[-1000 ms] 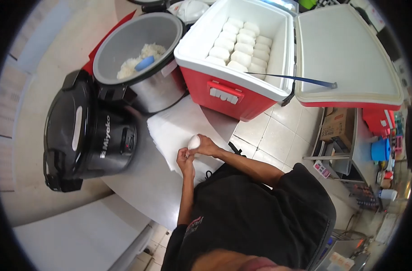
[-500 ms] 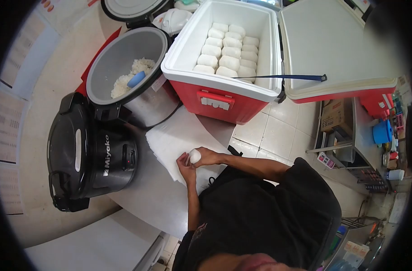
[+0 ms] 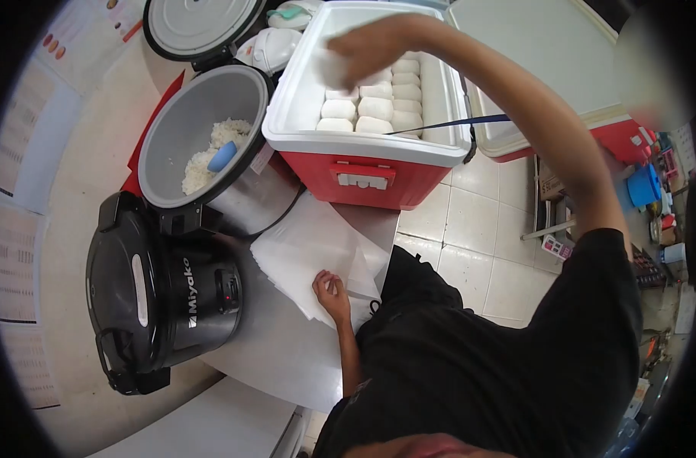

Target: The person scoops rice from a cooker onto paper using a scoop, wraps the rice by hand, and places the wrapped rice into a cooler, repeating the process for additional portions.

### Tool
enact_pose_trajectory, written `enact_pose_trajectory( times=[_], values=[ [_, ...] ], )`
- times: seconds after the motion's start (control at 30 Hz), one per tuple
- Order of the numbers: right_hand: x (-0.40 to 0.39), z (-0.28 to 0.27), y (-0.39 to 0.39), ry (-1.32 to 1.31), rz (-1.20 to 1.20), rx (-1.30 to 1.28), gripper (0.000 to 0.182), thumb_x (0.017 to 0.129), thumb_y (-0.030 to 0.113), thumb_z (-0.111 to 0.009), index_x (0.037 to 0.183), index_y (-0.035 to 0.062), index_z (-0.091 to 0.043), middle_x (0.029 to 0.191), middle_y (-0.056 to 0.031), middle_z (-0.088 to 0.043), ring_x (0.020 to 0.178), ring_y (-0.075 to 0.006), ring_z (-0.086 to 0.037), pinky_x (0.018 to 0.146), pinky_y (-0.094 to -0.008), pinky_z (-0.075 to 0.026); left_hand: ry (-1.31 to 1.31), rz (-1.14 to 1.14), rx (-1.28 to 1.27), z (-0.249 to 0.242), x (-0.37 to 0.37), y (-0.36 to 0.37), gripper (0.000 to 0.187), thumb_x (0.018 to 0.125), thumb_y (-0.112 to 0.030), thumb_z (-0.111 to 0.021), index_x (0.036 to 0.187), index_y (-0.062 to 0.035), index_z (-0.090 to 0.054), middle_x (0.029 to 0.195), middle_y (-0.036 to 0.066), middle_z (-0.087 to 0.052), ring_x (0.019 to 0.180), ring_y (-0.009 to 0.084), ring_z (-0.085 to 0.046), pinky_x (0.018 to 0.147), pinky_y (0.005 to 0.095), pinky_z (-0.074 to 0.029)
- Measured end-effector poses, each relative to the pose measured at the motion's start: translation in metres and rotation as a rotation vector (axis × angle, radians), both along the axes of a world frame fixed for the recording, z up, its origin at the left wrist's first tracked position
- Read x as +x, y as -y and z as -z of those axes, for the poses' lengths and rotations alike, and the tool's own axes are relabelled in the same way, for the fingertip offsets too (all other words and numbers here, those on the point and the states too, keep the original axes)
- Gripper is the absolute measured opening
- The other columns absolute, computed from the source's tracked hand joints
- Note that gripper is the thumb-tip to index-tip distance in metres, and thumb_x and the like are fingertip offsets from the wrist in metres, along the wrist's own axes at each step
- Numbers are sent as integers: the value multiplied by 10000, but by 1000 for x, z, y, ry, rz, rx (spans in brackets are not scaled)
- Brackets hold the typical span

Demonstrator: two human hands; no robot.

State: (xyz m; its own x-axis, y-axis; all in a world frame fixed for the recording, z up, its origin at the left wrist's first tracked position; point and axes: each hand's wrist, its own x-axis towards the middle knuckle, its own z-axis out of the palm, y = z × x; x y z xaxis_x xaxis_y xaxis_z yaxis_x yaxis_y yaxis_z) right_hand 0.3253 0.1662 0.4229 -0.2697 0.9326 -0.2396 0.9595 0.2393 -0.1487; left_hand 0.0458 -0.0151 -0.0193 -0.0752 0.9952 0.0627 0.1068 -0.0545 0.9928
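Note:
My right hand [image 3: 378, 47] reaches over the cooler box [image 3: 274, 114], its fingers closed round a white wrapped parcel [image 3: 332, 70], smeared by motion. Below it, rows of similar white parcels [image 3: 374, 107] fill the cooler's inside; my hand and forearm hide some at the back. On the metal table, my left hand [image 3: 333, 296] rests over a stack of thin white paper sheets [image 3: 294, 240], fingers loosely bent and apart, with nothing seen in them. One sheet near that hand sits raised and creased.
An open rice cooker [image 3: 153, 137] holds cooked rice [image 3: 199, 164] and a blue scoop [image 3: 222, 156]. In front of it stands a closed black rice cooker [image 3: 161, 286]. The cooler's lid [image 3: 539, 69] hangs open to the right. Shelves with goods line the far right.
My right hand has moved from beside the left hand up over the cooler with the white parcel. My left hand has let go of it and stays low at the sheets.

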Motion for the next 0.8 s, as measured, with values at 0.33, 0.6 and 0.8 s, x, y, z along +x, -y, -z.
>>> enact_pose_trajectory(
  times=[0.33, 0.6, 0.8],
  values=[
    [118, 112, -56, 153, 535, -584, 595, 657, 308, -765, 1114, -38, -602, 1165, -209, -579, 954, -336, -609, 784, -428, -521, 1, 32, -11, -2, -4, -4, 95, 828, 63, -524, 914, 21, -525, 1141, 137, -468, 1022, 241, -548, 815, 324, -543],
    [87, 176, -29, 230, 224, -962, 803, 753, 407, -645, 1348, -39, -341, 1308, -221, -455, 1159, -319, -485, 918, -391, -443, -16, -8, -46, -8, -5, -3, 100, 821, 71, -515, 906, 22, -534, 1120, 131, -487, 983, 241, -562, 779, 320, -555],
    [91, 180, -18, 167, 298, -792, 972, 725, 516, -648, 1398, -35, -213, 1383, -273, -333, 1264, -362, -373, 1026, -384, -327, -82, -42, -29, -8, 0, -4, 117, 813, 86, -512, 909, 26, -542, 1082, 132, -506, 956, 232, -572, 726, 304, -568]
  ],
)
